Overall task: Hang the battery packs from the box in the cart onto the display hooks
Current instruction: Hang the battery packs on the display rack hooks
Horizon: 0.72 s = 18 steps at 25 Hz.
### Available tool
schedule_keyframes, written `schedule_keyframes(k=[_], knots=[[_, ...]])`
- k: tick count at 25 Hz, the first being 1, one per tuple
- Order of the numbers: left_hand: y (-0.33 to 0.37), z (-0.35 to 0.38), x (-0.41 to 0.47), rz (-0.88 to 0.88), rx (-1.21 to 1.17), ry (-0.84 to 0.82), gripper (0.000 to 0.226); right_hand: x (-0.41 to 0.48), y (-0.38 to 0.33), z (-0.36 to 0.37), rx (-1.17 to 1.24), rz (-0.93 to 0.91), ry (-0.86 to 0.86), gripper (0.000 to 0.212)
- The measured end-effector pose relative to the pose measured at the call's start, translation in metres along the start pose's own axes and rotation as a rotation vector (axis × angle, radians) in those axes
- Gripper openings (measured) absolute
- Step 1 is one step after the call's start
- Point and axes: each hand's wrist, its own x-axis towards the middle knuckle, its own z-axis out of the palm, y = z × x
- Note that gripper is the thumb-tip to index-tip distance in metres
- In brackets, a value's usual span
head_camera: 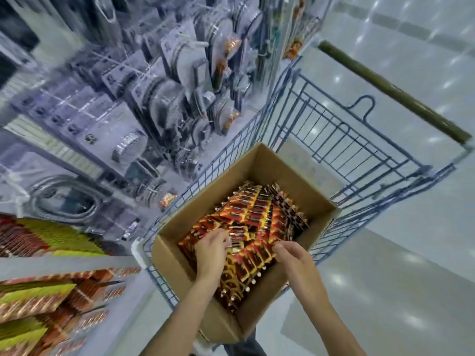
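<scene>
The battery packs (259, 214) are lying in red-and-yellow rows inside the open cardboard box (169, 260), which is sitting in the blue wire cart (390, 89). Both hands are reaching down into the box. The left hand (212, 250) is curling its fingers over the near packs and gripping them. The right hand (291, 255) is hovering just beside it, fingers bent narrow at the packs' edge — whether it is holding one, the blur is hiding. Display hooks (180, 60) carrying hanging goods are standing left of the cart — all blurred.
</scene>
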Motion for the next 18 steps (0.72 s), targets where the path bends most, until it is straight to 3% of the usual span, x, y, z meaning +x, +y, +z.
schedule_keyframes(k=[1,4,7,13,18], knots=[[0.007,0.012,0.015,-0.057,-0.034,0.036,0.010,0.003,-0.001,-0.002,0.009,0.009,-0.004,0.019],[0.023,0.040,0.067,-0.253,-0.131,0.107,0.040,0.011,-0.001,-0.004,0.019,0.041,-0.014,0.017],[0.032,0.042,0.114,-0.448,-0.336,0.107,0.053,0.011,0.005,-0.006,0.023,0.059,-0.022,0.012],[0.023,0.042,0.175,-0.541,-0.449,0.177,0.033,0.019,0.010,-0.010,0.070,0.148,0.022,0.012],[0.032,0.034,0.147,-0.559,-0.649,0.112,0.027,0.026,0.012,-0.015,0.089,0.162,0.043,0.010]])
